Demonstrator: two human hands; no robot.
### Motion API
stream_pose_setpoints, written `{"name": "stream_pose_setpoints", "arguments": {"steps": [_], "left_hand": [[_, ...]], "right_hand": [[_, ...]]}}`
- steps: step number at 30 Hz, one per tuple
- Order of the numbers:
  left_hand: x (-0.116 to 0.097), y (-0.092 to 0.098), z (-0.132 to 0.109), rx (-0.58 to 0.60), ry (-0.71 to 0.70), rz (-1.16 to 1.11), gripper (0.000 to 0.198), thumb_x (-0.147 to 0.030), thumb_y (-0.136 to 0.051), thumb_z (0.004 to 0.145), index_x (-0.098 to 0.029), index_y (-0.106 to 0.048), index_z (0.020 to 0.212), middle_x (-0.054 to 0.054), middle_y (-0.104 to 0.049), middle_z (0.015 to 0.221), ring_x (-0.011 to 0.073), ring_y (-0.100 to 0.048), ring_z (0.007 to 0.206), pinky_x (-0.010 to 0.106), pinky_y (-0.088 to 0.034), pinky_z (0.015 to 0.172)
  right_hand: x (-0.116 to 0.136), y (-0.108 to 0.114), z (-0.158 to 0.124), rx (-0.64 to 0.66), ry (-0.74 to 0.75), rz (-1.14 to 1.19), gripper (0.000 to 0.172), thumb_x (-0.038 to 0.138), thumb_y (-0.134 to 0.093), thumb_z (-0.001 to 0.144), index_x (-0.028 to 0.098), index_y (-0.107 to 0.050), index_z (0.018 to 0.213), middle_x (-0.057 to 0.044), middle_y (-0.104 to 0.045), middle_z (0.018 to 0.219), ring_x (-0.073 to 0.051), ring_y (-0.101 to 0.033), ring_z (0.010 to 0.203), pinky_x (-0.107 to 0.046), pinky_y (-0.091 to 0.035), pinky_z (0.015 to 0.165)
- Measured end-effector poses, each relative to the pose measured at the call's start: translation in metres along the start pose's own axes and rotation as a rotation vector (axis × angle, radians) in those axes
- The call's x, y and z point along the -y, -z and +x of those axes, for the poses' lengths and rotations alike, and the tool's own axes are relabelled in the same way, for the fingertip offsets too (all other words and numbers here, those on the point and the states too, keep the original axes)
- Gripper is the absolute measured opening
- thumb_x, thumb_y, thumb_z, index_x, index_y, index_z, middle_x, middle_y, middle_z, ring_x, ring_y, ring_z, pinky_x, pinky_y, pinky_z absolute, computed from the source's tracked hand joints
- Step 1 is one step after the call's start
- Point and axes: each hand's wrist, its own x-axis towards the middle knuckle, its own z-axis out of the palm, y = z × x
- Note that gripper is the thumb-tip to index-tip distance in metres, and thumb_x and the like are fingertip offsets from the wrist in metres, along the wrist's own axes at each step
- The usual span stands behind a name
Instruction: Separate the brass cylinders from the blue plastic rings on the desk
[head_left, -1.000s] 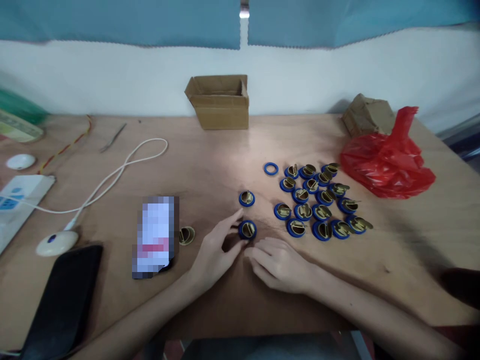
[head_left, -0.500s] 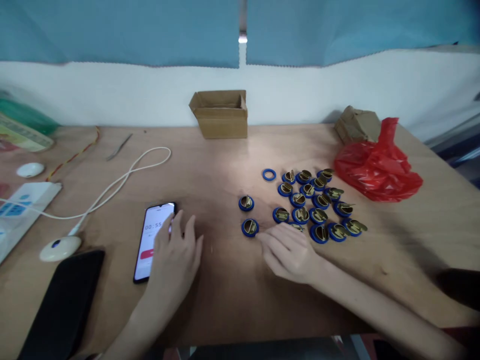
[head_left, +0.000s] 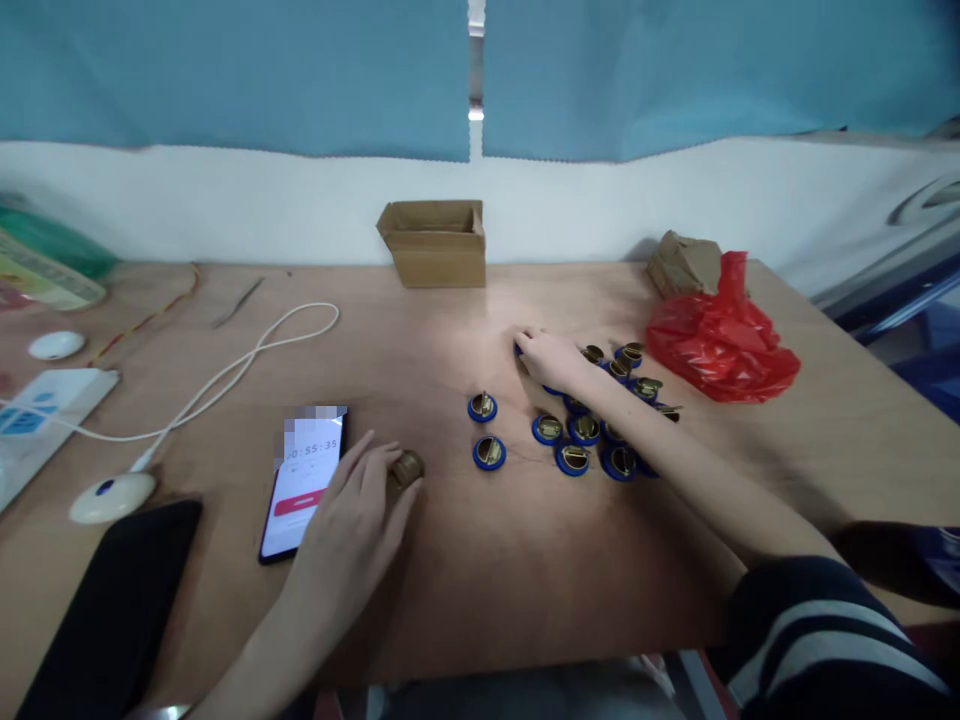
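Between the thumb and fingers of my left hand point(head_left: 358, 505) is a round brass-coloured piece point(head_left: 407, 468) with a raised part on top, just above the table. My right hand point(head_left: 551, 358) reaches to the far side, its fingertips closed on a blue ring point(head_left: 518, 349), mostly hidden under them. Two blue rings with brass-coloured clip pieces in them, one nearer point(head_left: 489, 453) and one farther point(head_left: 482, 406), sit apart in the middle. Several more such pieces point(head_left: 584, 430) lie grouped at the right, partly covered by my right forearm.
A lit phone point(head_left: 304, 480) showing a timer lies beside my left hand, with a black case-like object point(head_left: 112, 610) farther left. A white cable point(head_left: 217, 385) loops behind. An open cardboard box point(head_left: 439, 262) stands at the wall; a red plastic bag point(head_left: 724, 340) sits at the right.
My right hand has moved from the near pieces to the blue ring farther back. A brass-coloured piece now shows in my left hand, which has shifted slightly right. The view has shifted a little.
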Motion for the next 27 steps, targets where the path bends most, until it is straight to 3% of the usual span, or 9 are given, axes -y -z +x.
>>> {"name": "stream_pose_setpoints", "arguments": {"steps": [4,7,9,12,15,18,23,27], "left_hand": [[-0.017,-0.002,0.003,0.07,-0.037,-0.3,0.032,-0.026,-0.056,0.094,-0.024,-0.052,0.126,0.01,-0.068,0.124,0.0268,-0.069,0.11,0.039,-0.057,0.089],[-0.035,-0.003,0.009,0.246,-0.079,-0.555,0.027,-0.023,-0.066,0.088,-0.027,-0.059,0.114,0.002,-0.072,0.104,0.0202,-0.071,0.093,0.031,-0.056,0.082],[-0.048,-0.007,0.015,0.432,-0.002,-0.762,0.021,-0.022,-0.069,0.084,-0.025,-0.063,0.104,0.001,-0.071,0.094,0.0176,-0.069,0.085,0.029,-0.055,0.078],[-0.063,-0.019,0.022,0.621,0.244,-1.059,0.018,-0.02,-0.067,0.083,-0.022,-0.065,0.101,-0.001,-0.067,0.083,0.0138,-0.067,0.073,0.025,-0.054,0.068],[-0.069,-0.034,0.026,0.751,0.386,-1.264,0.022,-0.026,-0.074,0.081,-0.018,-0.064,0.099,-0.001,-0.066,0.074,0.0131,-0.065,0.061,0.026,-0.055,0.06],[-0.068,-0.044,0.027,0.722,0.441,-1.415,0.03,-0.027,-0.079,0.078,-0.016,-0.065,0.102,0.002,-0.07,0.08,0.0145,-0.069,0.068,0.028,-0.058,0.066],[-0.063,-0.051,0.023,0.574,0.522,-1.525,0.037,-0.027,-0.08,0.08,-0.017,-0.063,0.112,0.006,-0.076,0.096,0.0175,-0.073,0.084,0.034,-0.06,0.082],[-0.058,-0.055,0.018,0.494,0.451,-1.514,0.039,-0.028,-0.074,0.087,-0.016,-0.058,0.121,0.011,-0.076,0.108,0.0238,-0.074,0.102,0.039,-0.058,0.094]], "right_hand": [[0.011,-0.003,-0.013,-0.11,0.002,0.039,0.037,0.005,-0.043,0.094,0.008,-0.057,0.128,-0.022,-0.06,0.12,-0.031,-0.057,0.105,-0.04,-0.047,0.087],[0.023,0.009,-0.037,-0.311,0.079,0.232,0.034,0.007,-0.042,0.097,0.015,-0.06,0.126,-0.018,-0.055,0.121,-0.026,-0.057,0.101,-0.04,-0.049,0.088],[0.035,0.021,-0.06,-0.356,0.165,0.372,0.026,0.013,-0.042,0.1,0.016,-0.062,0.116,-0.016,-0.053,0.12,-0.023,-0.057,0.098,-0.04,-0.051,0.087],[0.055,0.033,-0.1,-0.42,0.271,0.546,0.015,0.02,-0.048,0.101,0.021,-0.059,0.112,-0.012,-0.053,0.119,-0.023,-0.058,0.102,-0.042,-0.053,0.089],[0.071,0.029,-0.134,-0.502,0.309,0.715,0.015,0.019,-0.058,0.098,0.024,-0.056,0.111,-0.012,-0.054,0.126,-0.025,-0.059,0.116,-0.043,-0.055,0.095],[0.078,0.011,-0.152,-0.529,0.327,0.826,0.022,0.016,-0.062,0.095,0.023,-0.054,0.114,-0.015,-0.058,0.131,-0.026,-0.061,0.121,-0.044,-0.056,0.097],[0.084,-0.013,-0.154,-0.518,0.26,1.004,0.031,0.012,-0.061,0.092,0.021,-0.047,0.118,-0.018,-0.063,0.134,-0.026,-0.062,0.127,-0.042,-0.058,0.098],[0.087,-0.023,-0.152,-0.457,0.294,0.97,0.048,0.011,-0.064,0.089,0.019,-0.043,0.132,-0.018,-0.063,0.136,-0.026,-0.058,0.132,-0.046,-0.054,0.106]]}}
